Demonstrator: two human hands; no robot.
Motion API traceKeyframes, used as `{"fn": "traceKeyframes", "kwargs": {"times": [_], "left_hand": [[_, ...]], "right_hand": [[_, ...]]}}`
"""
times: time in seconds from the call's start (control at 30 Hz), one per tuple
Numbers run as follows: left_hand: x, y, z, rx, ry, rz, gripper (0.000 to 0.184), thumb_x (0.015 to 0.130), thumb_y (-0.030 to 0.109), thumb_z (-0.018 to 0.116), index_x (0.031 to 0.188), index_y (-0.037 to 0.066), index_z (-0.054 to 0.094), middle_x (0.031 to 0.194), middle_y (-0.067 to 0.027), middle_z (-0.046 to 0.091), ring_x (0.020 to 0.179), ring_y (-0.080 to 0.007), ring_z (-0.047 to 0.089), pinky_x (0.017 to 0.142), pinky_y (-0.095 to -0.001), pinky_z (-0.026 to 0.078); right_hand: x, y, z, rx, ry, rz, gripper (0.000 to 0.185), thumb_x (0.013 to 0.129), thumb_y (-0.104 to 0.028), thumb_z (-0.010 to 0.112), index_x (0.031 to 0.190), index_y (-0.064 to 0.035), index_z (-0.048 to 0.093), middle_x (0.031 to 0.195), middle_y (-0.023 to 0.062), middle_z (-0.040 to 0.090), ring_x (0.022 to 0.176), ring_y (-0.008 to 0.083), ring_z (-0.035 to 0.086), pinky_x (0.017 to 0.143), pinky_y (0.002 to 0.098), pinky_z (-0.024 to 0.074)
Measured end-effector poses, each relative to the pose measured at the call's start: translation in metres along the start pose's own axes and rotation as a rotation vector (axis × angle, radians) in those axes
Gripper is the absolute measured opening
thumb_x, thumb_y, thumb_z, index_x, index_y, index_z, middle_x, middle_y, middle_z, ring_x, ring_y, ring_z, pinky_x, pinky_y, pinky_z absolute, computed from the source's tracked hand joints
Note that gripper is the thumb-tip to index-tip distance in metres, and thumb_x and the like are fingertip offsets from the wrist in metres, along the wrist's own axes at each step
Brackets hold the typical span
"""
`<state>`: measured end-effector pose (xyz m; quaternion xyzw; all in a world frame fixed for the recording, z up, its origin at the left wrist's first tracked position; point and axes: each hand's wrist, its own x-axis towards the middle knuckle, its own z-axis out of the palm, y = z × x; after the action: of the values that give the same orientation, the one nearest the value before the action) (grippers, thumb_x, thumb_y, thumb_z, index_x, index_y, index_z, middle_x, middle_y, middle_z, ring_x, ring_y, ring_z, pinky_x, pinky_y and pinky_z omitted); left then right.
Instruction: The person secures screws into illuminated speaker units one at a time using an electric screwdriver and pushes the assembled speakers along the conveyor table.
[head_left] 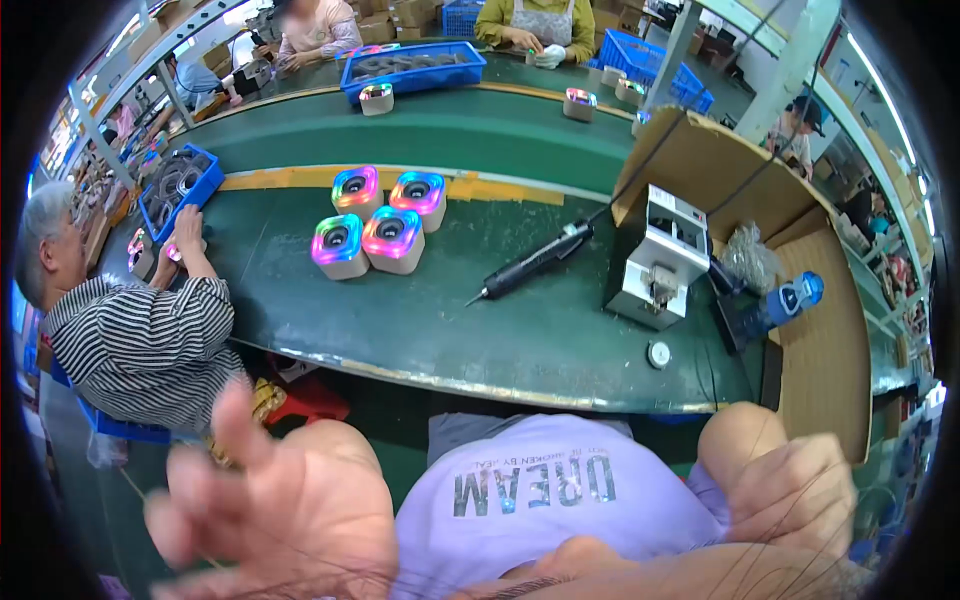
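My left hand is raised close to the camera at the lower left, slightly blurred. Its palm shows and its fingers are spread, with nothing in them. My right hand is at the lower right, beside my purple shirt. Its fingers are curled closed, and whatever they may hold is hidden. Both hands are off the green workbench. On the bench lies a black electric screwdriver, its bit pointing left. Several pale cube-shaped devices with glowing rainbow tops stand grouped left of it.
A metal box-shaped machine stands right of the screwdriver, near a small round disc, a bottle and a cardboard screen. A co-worker in stripes sits left by a blue tray. Another blue tray is across the bench.
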<state>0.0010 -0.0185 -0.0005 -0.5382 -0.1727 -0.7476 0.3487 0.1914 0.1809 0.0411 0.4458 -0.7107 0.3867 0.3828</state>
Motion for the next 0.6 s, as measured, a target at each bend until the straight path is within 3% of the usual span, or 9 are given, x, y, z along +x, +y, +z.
{"fn": "traceKeyframes", "kwargs": {"times": [0.07, 0.13, 0.23, 0.27, 0.33, 0.37, 0.43, 0.5, 0.6], "left_hand": [[-0.030, -0.010, -0.008, 0.091, -0.053, -0.020, 0.069, 0.078, 0.044, 0.056, 0.130, 0.007, 0.029, 0.126, -0.0297, 0.031, 0.116, -0.0408, 0.035, 0.092, -0.0620, 0.024], [-0.069, -0.026, -0.016, 0.264, -0.176, -0.078, 0.058, 0.077, 0.035, 0.059, 0.121, 0.003, 0.036, 0.120, -0.0275, 0.038, 0.107, -0.0388, 0.042, 0.087, -0.0545, 0.033], [-0.107, -0.052, -0.014, 0.522, -0.358, -0.196, 0.043, 0.075, 0.022, 0.063, 0.107, -0.002, 0.047, 0.109, -0.0242, 0.049, 0.093, -0.0358, 0.054, 0.080, -0.0433, 0.045], [-0.100, -0.074, 0.000, 0.605, -0.624, -0.488, 0.051, 0.073, 0.022, 0.065, 0.112, -0.002, 0.044, 0.113, -0.0236, 0.046, 0.100, -0.0378, 0.049, 0.087, -0.0437, 0.041], [-0.143, -0.115, 0.015, 0.748, -0.833, -0.799, 0.056, 0.067, 0.013, 0.068, 0.115, -0.001, 0.043, 0.120, -0.0218, 0.041, 0.104, -0.0401, 0.044, 0.092, -0.0453, 0.036], [-0.166, -0.131, 0.013, 0.804, -0.941, -0.855, 0.056, 0.068, 0.012, 0.067, 0.116, -0.001, 0.042, 0.117, -0.0215, 0.044, 0.105, -0.0390, 0.045, 0.091, -0.0442, 0.037], [-0.204, -0.158, 0.010, 0.866, -1.046, -0.910, 0.056, 0.069, 0.012, 0.065, 0.117, -0.002, 0.041, 0.113, -0.0212, 0.048, 0.105, -0.0378, 0.046, 0.090, -0.0431, 0.038], [-0.228, -0.176, 0.007, 0.816, -1.367, -1.211, 0.051, 0.071, 0.011, 0.063, 0.116, -0.001, 0.043, 0.106, -0.0210, 0.053, 0.103, -0.0364, 0.048, 0.087, -0.0422, 0.040], [-0.248, -0.179, 0.003, 0.762, -1.174, -1.231, 0.047, 0.071, 0.010, 0.062, 0.113, 0.000, 0.045, 0.098, -0.0200, 0.056, 0.098, -0.0355, 0.051, 0.084, -0.0412, 0.041]], "right_hand": [[-0.015, 0.015, 0.000, -0.254, -0.070, -0.146, 0.015, 0.075, -0.004, 0.055, 0.060, -0.0055, 0.054, 0.054, 0.0044, 0.058, 0.050, 0.0092, 0.054, 0.040, 0.0167, 0.0379], [-0.008, 0.048, 0.000, -0.154, -0.320, -0.249, 0.026, 0.074, -0.024, 0.067, 0.064, -0.0016, 0.057, 0.058, 0.0051, 0.054, 0.046, 0.0173, 0.051, 0.043, 0.0260, 0.0414], [-0.063, 0.075, 0.021, -0.303, -0.367, 0.305, 0.028, 0.076, -0.031, 0.063, 0.070, -0.0046, 0.056, 0.068, 0.0067, 0.058, 0.054, 0.0192, 0.055, 0.047, 0.0277, 0.0438], [-0.080, 0.091, 0.028, -0.325, -0.402, 0.485, 0.026, 0.078, -0.031, 0.061, 0.073, -0.0057, 0.057, 0.070, 0.0057, 0.058, 0.057, 0.0189, 0.057, 0.050, 0.0265, 0.0443], [-0.119, 0.113, 0.040, -0.328, -0.565, 0.995, 0.027, 0.078, -0.031, 0.060, 0.083, -0.0046, 0.058, 0.073, 0.0083, 0.059, 0.065, 0.0237, 0.060, 0.056, 0.0330, 0.0473], [-0.137, 0.119, 0.043, -0.329, -0.571, 0.990, 0.027, 0.078, -0.031, 0.060, 0.083, -0.0046, 0.058, 0.073, 0.0083, 0.059, 0.065, 0.0237, 0.060, 0.056, 0.0330, 0.0473], [-0.164, 0.126, 0.045, -0.229, -0.766, 1.219, 0.030, 0.077, -0.031, 0.060, 0.093, -0.0054, 0.056, 0.080, 0.0111, 0.061, 0.072, 0.0281, 0.059, 0.062, 0.0380, 0.0467], [-0.164, 0.125, 0.043, -0.159, -0.706, 1.272, 0.030, 0.078, -0.031, 0.060, 0.092, -0.0051, 0.056, 0.080, 0.0116, 0.061, 0.072, 0.0286, 0.059, 0.063, 0.0384, 0.0468], [-0.168, 0.118, 0.031, -0.125, -0.599, 1.301, 0.027, 0.078, -0.026, 0.061, 0.093, -0.0039, 0.056, 0.080, 0.0115, 0.061, 0.071, 0.0242, 0.061, 0.065, 0.0341, 0.0482]]}}
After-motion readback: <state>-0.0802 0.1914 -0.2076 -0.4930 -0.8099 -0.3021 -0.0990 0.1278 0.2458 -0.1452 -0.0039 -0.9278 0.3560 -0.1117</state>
